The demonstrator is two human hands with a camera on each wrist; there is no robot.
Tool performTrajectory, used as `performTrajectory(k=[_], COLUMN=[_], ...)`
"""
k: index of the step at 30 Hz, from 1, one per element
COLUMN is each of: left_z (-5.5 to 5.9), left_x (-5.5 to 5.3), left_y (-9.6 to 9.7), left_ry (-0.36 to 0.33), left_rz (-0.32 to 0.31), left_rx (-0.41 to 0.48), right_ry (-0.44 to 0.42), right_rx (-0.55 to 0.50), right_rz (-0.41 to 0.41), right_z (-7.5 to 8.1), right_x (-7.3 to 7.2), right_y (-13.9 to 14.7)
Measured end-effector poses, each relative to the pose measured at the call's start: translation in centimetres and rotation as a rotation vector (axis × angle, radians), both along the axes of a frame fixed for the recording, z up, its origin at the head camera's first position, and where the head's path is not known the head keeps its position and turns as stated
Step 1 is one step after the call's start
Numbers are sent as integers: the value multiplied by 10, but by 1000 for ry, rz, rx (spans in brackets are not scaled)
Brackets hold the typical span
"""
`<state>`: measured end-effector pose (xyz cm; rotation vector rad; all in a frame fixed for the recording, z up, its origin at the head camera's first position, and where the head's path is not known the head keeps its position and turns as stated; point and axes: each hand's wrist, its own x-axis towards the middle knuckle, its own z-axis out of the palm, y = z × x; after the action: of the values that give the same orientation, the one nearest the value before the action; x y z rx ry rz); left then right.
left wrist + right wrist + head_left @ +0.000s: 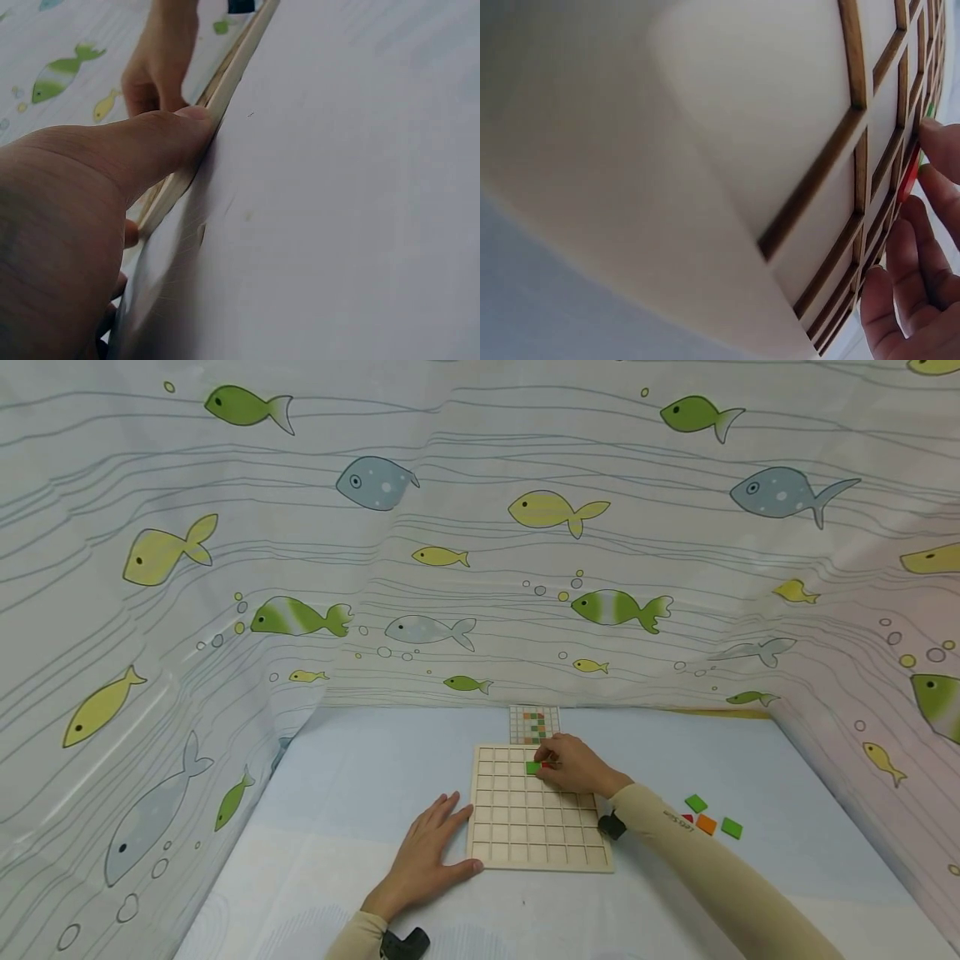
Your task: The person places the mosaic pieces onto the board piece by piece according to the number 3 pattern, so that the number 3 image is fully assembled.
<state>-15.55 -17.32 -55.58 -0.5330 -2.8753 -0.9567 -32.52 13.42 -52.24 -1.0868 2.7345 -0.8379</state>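
A square wooden grid board [540, 863] lies on the table, divided into small square cells by raised strips. My left hand [431, 852] rests at its left side with fingers spread, the thumb at the near left corner; in the left wrist view the thumb [161, 142] presses along the board's edge. Over the far rows, my right hand [577, 766] pinches a small red tile [910, 178] at the fingertips. Beside it, a green tile [533, 767] sits in a cell. The fingers partly hide the red tile in the head view.
Behind the board lies a small pattern card [535, 727] with a grid of green and orange squares. To the right, near the right forearm, are loose tiles: an orange one [706, 824], green ones [732, 828] and a partly hidden red one. A fish-printed curtain [480, 577] surrounds the table.
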Motion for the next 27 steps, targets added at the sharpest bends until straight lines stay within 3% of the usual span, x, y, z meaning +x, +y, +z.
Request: performTrajectory(k=[6,22,27], left_z=[1,0,0], left_x=[0,2,2], left_y=[0,0,0], left_ry=[-33,8,11], left_rz=[2,3,4], left_rx=[-8,-7,0], right_ry=[11,-4,19], right_rx=[-33,-66,-32], right_rz=[25,34,31], right_z=[1,1,2], right_x=[0,1,1], right_y=[2,0,-2])
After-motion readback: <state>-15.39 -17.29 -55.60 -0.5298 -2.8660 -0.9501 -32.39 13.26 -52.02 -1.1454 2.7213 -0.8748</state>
